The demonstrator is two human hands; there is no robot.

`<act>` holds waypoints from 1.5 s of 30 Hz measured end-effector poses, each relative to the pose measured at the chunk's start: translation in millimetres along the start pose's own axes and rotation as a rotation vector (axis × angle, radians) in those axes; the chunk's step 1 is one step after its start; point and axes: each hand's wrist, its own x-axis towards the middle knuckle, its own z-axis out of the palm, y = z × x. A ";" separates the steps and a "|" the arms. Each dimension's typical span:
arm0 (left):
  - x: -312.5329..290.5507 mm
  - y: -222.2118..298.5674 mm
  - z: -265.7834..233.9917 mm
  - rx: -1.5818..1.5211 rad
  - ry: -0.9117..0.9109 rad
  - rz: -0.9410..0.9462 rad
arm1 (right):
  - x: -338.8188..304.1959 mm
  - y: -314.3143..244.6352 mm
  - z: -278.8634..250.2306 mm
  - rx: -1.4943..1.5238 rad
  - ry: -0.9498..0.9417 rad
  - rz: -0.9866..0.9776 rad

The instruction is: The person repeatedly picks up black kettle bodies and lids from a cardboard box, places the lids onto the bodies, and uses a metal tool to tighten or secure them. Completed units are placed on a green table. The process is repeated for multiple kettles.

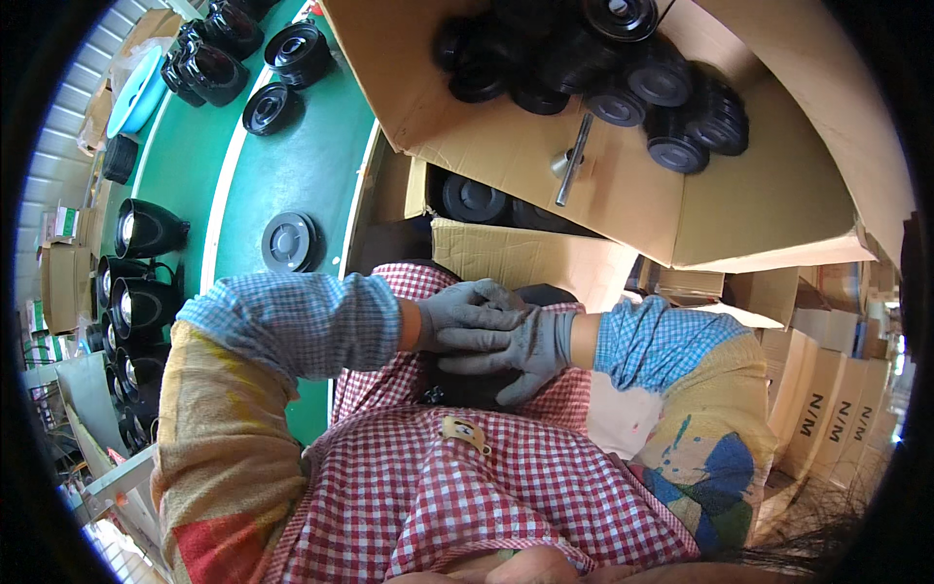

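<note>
My left hand (462,313) and my right hand (530,352), both in grey gloves, rest one across the other in front of my lap. The fingers of my right hand lie stretched leftward over part of my left hand, its thumb held apart. My left fingers reach toward the right and are partly hidden; they look extended. I see nothing held in either hand. Behind them is a red-and-white checked apron (486,477). Nearest on the green work surface (258,195) lies a round black part (289,242), left of and beyond my hands.
A large open cardboard box (788,209) at the far right holds several black round parts (662,83) and a metal rod (574,161). Below it stands another carton (525,253) with black discs. Black glossy housings (146,229) line the left; flattened cartons (817,399) lean at right.
</note>
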 end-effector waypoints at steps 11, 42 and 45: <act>105.8 -40.9 37.5 1.113 -0.481 -0.571 | 28.5 -49.1 37.8 -0.251 0.205 0.374; -99.7 33.7 -29.1 0.315 0.686 0.352 | -58.4 20.9 -92.9 0.558 0.734 1.090; -95.4 89.5 -28.1 0.661 0.717 0.614 | -34.0 -44.3 -90.7 0.496 0.508 0.860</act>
